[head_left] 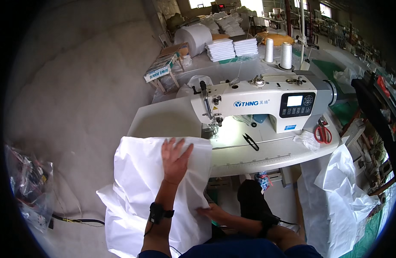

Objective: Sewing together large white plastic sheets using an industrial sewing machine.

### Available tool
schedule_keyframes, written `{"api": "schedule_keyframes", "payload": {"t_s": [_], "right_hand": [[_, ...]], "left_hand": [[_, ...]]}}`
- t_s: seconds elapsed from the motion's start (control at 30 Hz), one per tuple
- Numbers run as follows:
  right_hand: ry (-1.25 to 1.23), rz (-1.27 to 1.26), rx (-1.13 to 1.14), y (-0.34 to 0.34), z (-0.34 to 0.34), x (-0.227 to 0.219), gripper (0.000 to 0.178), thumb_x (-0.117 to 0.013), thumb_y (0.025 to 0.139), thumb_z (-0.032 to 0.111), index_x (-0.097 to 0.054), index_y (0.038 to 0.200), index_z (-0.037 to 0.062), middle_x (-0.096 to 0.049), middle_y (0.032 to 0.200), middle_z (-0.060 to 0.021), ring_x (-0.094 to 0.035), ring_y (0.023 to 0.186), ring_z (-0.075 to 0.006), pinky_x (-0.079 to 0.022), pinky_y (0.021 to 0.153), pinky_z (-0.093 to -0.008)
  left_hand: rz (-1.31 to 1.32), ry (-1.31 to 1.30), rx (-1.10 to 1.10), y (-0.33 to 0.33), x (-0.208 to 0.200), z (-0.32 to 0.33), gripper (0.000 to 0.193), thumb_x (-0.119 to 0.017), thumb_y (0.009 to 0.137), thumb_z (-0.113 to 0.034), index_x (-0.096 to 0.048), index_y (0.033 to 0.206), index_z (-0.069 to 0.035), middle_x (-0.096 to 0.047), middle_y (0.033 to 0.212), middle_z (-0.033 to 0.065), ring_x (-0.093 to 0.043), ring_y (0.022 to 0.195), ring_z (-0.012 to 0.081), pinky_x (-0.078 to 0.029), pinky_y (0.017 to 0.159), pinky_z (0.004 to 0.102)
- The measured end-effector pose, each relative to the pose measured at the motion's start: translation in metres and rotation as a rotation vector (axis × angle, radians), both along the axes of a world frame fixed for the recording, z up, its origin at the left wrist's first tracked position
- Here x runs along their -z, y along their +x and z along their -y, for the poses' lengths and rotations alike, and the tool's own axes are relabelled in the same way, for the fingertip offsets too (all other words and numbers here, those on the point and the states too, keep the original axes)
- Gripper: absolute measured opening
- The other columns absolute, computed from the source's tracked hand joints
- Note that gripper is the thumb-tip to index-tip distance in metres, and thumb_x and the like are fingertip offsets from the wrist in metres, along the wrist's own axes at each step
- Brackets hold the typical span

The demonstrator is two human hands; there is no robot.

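Note:
A large white plastic-like sheet [137, 180] hangs over the front left of the sewing table, its far edge near the needle area. My left hand [175, 160] lies flat on it near that edge, fingers spread. Lower down, my right hand [211, 213] has its fingers closed on the sheet's right edge; the fingertips are partly hidden. Right of the sheet's far corner stands a white sewing machine [245, 96], its lamp lighting the bed and presser foot [212, 130].
Black thread snips [251, 142] and red-handled scissors [322, 134] lie on the table [258, 160]. Two white thread cones [286, 56] stand behind the machine. Another white sheet [335, 193] hangs at the right. Folded white stacks [220, 50] and a big roll [194, 38] lie beyond.

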State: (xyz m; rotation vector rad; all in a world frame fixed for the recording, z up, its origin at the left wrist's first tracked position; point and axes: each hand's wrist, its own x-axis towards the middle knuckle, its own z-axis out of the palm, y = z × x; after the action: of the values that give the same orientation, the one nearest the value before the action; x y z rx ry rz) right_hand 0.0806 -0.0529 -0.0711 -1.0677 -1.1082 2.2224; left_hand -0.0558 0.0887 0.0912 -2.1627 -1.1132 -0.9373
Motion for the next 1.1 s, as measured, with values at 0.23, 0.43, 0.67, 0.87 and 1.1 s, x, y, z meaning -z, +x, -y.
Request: {"api": "schedule_keyframes", "payload": {"t_s": [0.23, 0.43, 0.67, 0.87, 1.1], "right_hand": [[-0.024, 0.236, -0.141, 0.004, 0.017, 0.017, 0.040, -0.061, 0.088, 0.031, -0.061, 0.113, 0.0005, -0.063, 0.103, -0.0110, -0.057, 0.097, -0.0198, -0.042, 0.089, -0.0325], [-0.044, 0.059, -0.124, 0.001, 0.016, 0.010, 0.056, -0.062, 0.088, 0.031, -0.045, 0.129, -0.0014, -0.057, 0.116, -0.0114, -0.051, 0.110, -0.0219, -0.039, 0.094, -0.0348], [0.081, -0.252, -0.117, -0.001, 0.008, -0.029, 0.029, -0.060, 0.091, 0.026, -0.062, 0.108, 0.0032, -0.064, 0.093, -0.0011, -0.057, 0.087, -0.0089, -0.044, 0.080, -0.0254], [0.155, -0.243, -0.459, 0.024, 0.008, -0.055, 0.034, -0.055, 0.093, 0.034, -0.062, 0.104, 0.0022, -0.063, 0.089, -0.0048, -0.058, 0.079, -0.0117, -0.047, 0.070, -0.0260], [0.229, -0.308, 0.412, 0.025, -0.048, -0.032, 0.052, -0.055, 0.091, 0.040, -0.048, 0.124, 0.0002, -0.053, 0.118, -0.0136, -0.051, 0.106, -0.0188, -0.044, 0.086, -0.0325]], "left_hand": [[0.124, -0.738, 0.050, -0.065, 0.060, -0.014, 0.037, -0.051, 0.090, -0.041, -0.061, 0.119, -0.020, -0.052, 0.130, 0.0037, -0.044, 0.122, 0.0337, -0.029, 0.102, 0.0531], [-0.046, -0.744, -0.277, -0.017, 0.052, -0.031, 0.041, -0.049, 0.090, -0.046, -0.058, 0.122, -0.023, -0.051, 0.131, 0.0071, -0.042, 0.124, 0.0341, -0.029, 0.100, 0.0576], [-0.115, -0.709, -0.300, -0.007, 0.077, -0.090, 0.052, -0.036, 0.091, -0.055, -0.044, 0.136, -0.029, -0.034, 0.147, 0.0038, -0.025, 0.137, 0.0324, -0.013, 0.105, 0.0636], [-0.115, -0.721, -0.218, -0.003, 0.074, -0.109, 0.052, -0.038, 0.091, -0.055, -0.044, 0.136, -0.029, -0.032, 0.148, 0.0030, -0.024, 0.137, 0.0333, -0.013, 0.106, 0.0632], [-0.167, -0.712, -0.056, 0.001, 0.070, -0.099, 0.046, -0.046, 0.089, -0.049, -0.050, 0.131, -0.029, -0.032, 0.147, 0.0003, -0.027, 0.136, 0.0291, -0.019, 0.106, 0.0596]]}}
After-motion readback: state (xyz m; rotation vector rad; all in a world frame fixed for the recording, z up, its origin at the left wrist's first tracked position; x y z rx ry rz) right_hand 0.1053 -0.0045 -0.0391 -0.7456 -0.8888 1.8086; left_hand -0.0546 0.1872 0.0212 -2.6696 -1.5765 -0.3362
